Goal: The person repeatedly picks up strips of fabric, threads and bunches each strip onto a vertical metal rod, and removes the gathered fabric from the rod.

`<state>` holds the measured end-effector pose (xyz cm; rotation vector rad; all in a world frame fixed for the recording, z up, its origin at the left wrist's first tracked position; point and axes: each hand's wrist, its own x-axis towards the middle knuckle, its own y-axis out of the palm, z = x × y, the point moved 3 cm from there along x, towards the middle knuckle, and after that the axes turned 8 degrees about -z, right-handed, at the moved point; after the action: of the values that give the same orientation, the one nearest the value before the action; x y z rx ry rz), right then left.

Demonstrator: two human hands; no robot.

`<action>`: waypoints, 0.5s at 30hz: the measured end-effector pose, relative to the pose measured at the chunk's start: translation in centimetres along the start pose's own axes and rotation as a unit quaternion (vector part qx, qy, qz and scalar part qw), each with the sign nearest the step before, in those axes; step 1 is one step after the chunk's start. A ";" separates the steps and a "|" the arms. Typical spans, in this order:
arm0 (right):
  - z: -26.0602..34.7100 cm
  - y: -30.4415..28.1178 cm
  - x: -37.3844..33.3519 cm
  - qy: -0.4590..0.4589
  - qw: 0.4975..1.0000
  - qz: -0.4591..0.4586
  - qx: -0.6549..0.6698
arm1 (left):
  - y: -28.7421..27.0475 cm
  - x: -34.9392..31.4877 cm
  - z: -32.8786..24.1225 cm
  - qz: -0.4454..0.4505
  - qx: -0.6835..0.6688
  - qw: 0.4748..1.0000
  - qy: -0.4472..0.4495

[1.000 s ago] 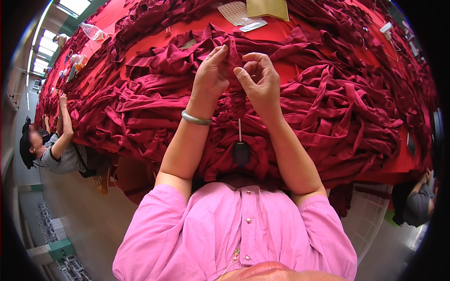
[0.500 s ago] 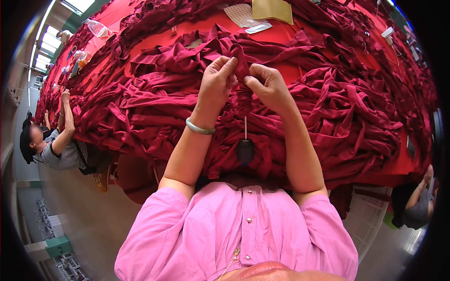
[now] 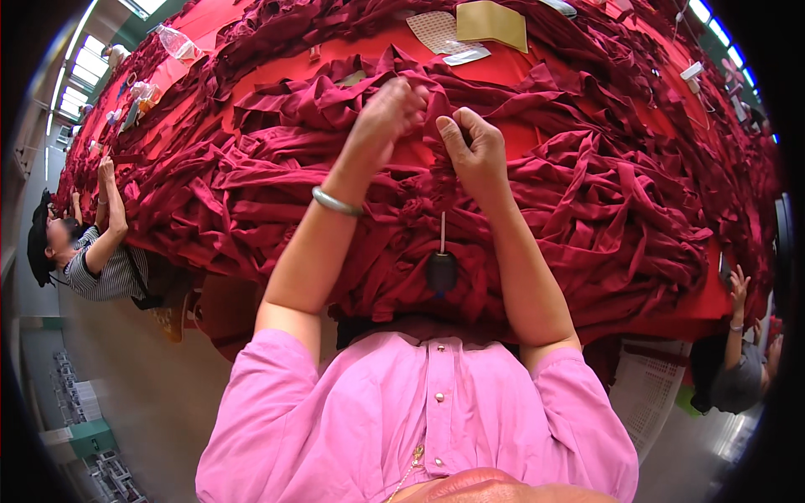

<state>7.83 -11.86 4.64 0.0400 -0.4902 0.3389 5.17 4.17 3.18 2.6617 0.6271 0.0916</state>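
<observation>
A heap of dark red fabric strips (image 3: 277, 176) spreads in front of me. My left hand (image 3: 390, 117), smeared by motion, hovers at the top of a strip; its fingers are too blurred to read. My right hand (image 3: 478, 155) is closed, thumb against curled fingers, on a dark red fabric strip (image 3: 439, 159). Below the hands, bunched fabric sits around the upper part of a thin metal rod (image 3: 443, 230). The rod stands up from a dark handle (image 3: 441, 271), which rests amid the cloth near my body.
Farther back on the red table covering (image 3: 285, 71) lie a yellowish folder (image 3: 492, 25), a dotted sheet (image 3: 433, 32) and a clear plastic bottle (image 3: 178, 44). People work at the left (image 3: 105, 268) and right (image 3: 732, 377) edges. A printed sheet (image 3: 646, 394) hangs below the table at right.
My left hand has moved up and left, away from my right hand. My right hand has closed more and stays near the strip. The co-worker at right has raised a hand.
</observation>
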 end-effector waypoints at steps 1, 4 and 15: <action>0.0 0.0 -0.1 0.000 1.000 -0.001 0.002 | -0.8 2.0 -1.3 -0.018 0.060 0.996 0.067; -0.1 0.3 -0.4 -0.003 1.000 -0.004 0.004 | -1.0 7.7 -8.3 -0.048 0.304 0.885 0.348; -0.1 -0.3 -0.6 0.025 1.000 -0.005 0.010 | 7.8 17.4 -20.7 0.027 0.375 0.835 0.401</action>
<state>7.43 -12.34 4.30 0.0537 -0.4362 0.3339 20.88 13.13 24.79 3.3392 0.9839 1.2796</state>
